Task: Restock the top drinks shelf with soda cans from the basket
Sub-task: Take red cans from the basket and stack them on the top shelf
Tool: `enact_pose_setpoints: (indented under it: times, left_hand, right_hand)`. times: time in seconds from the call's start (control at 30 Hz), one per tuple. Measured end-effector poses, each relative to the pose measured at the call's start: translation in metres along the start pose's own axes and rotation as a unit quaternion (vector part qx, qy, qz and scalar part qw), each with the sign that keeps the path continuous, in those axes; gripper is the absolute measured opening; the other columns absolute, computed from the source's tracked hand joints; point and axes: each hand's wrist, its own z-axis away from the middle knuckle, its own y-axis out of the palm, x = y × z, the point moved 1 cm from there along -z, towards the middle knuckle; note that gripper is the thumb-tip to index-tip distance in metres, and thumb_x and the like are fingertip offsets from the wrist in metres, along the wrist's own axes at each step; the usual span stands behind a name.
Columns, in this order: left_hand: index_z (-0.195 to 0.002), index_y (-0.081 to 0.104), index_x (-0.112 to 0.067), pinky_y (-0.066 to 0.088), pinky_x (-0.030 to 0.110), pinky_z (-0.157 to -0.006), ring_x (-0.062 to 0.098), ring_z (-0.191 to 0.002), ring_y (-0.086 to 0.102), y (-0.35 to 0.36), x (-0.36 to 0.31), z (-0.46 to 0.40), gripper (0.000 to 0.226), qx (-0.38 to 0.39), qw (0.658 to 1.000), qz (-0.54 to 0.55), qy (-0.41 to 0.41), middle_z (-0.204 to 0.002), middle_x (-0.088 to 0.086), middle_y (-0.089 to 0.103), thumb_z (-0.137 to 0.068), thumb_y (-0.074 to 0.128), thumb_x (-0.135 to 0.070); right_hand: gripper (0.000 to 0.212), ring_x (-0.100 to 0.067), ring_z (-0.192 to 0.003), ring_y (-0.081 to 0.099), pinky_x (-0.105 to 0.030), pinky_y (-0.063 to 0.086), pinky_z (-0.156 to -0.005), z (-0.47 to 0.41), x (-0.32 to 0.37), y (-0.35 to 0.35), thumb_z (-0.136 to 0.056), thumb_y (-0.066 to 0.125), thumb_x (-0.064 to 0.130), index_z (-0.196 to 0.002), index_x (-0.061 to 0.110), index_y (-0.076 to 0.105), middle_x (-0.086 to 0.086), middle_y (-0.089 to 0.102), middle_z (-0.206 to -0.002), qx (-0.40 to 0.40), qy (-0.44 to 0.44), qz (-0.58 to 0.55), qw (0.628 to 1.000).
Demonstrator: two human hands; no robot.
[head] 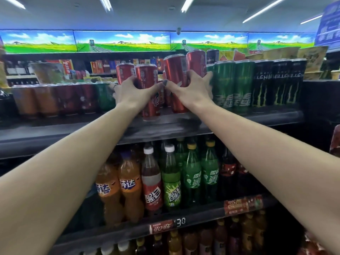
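Both my arms reach up to the top drinks shelf [165, 126]. My left hand [134, 92] grips two tall red soda cans [147, 76] that stand side by side at the shelf's front. My right hand [191, 89] grips another pair of red soda cans [174, 69], tilted a little to the left and raised above the row. The fingertips of the two hands nearly meet between the pairs. More red cans stand behind them, partly hidden. The basket is out of view.
Green cans [231, 83] and black energy-drink cans [276, 83] fill the shelf to the right. Shrink-wrapped packs of cans [55, 98] lie to the left. Soda bottles [171, 177] crowd the shelf below, and snack packets [287, 52] sit on top at the far right.
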Motion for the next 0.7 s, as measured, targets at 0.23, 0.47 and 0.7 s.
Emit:
enact_pose_setpoints:
  times: [0.23,0.47,0.7]
  left_hand:
    - [-0.133,0.063,-0.033,0.038,0.053,-0.118,0.034,-0.143,0.038,-0.002,-0.001,0.004,0.115,0.010,0.999,-0.004,-0.035,-0.146,0.013,0.053,-0.040,0.063,-0.100]
    - [-0.142,0.054,-0.032,0.037,0.056,-0.116,0.040,-0.143,0.036,-0.003,-0.002,0.007,0.108,-0.008,0.998,-0.032,-0.046,-0.154,0.017,0.038,-0.055,0.066,-0.094]
    - [-0.156,0.035,-0.031,0.024,0.059,-0.122,0.049,-0.149,0.023,-0.006,-0.007,0.011,0.101,0.023,0.994,-0.089,-0.055,-0.164,0.028,0.011,-0.075,0.063,-0.084]
  right_hand:
    - [0.088,-0.047,-0.146,0.026,-0.054,0.033,-0.114,0.010,0.001,0.003,-0.079,0.059,0.079,-0.147,0.026,0.043,-0.017,-0.002,-0.166,0.051,0.040,0.012,0.998]
    - [0.089,-0.052,-0.139,0.033,-0.056,0.034,-0.112,0.005,-0.002,0.003,-0.076,0.056,0.084,-0.146,0.029,0.042,-0.019,0.003,-0.164,0.076,0.055,0.071,0.993]
    - [0.093,-0.050,-0.139,0.035,-0.053,0.036,-0.113,0.011,-0.005,0.000,-0.076,0.052,0.086,-0.151,0.033,0.033,-0.019,0.001,-0.163,0.079,0.050,0.085,0.992]
